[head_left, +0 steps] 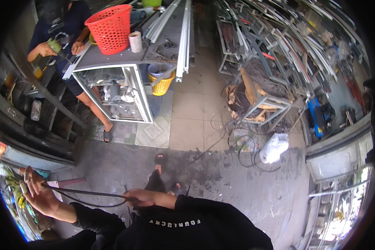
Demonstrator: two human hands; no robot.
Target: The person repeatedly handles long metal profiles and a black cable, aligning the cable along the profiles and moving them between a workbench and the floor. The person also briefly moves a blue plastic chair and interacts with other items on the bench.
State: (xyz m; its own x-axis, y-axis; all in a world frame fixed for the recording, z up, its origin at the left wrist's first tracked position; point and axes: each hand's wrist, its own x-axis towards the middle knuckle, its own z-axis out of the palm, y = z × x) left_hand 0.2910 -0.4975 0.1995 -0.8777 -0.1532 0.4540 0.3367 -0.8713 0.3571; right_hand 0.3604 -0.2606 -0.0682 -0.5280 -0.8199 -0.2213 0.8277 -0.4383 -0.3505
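Note:
A black cable (89, 192) runs between my two hands at the lower left, one strand nearly straight and another sagging below it. My left hand (41, 193) is raised at the far left, fingers up and partly bent, with the cable passing into it by the palm; how it lies there is partly hidden. My right hand (142, 197) is closed around the other end of the strands, close to my body, with its fingertips turned from view. Both arms wear black sleeves.
A person (64, 46) works with a green power tool beside a bench bearing a red basket (110, 31), a tape roll (135, 42) and metal profiles (184, 39). Loose cable (237, 152) and a white plastic bag (274, 148) lie on the floor. Metal racks (275, 62) line the right.

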